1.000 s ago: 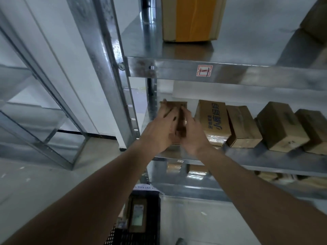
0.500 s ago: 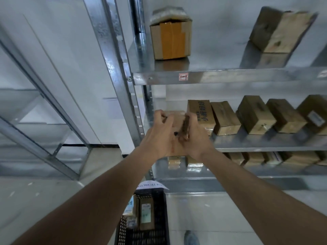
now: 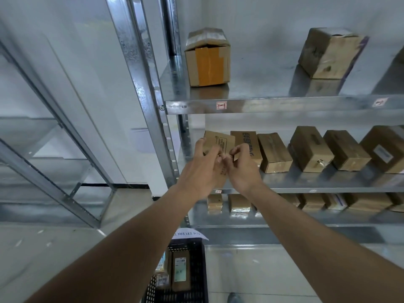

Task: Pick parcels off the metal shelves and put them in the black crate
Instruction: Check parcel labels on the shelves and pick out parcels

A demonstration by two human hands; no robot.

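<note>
Item: small parcel (image 3: 219,142), mid metal shelf (image 3: 328,186) far-left end, gripped by left hand (image 3: 202,170) & right hand (image 3: 241,167) (fingers curled, prob.); risk: slips short of black crate (image 3: 196,281) below shelf.

place: parcel storeroom | evidence: galvanised metal shelves (image 3: 284,104) holding taped cardboard parcels (image 3: 274,153), bare floor (image 3: 54,248)
</note>
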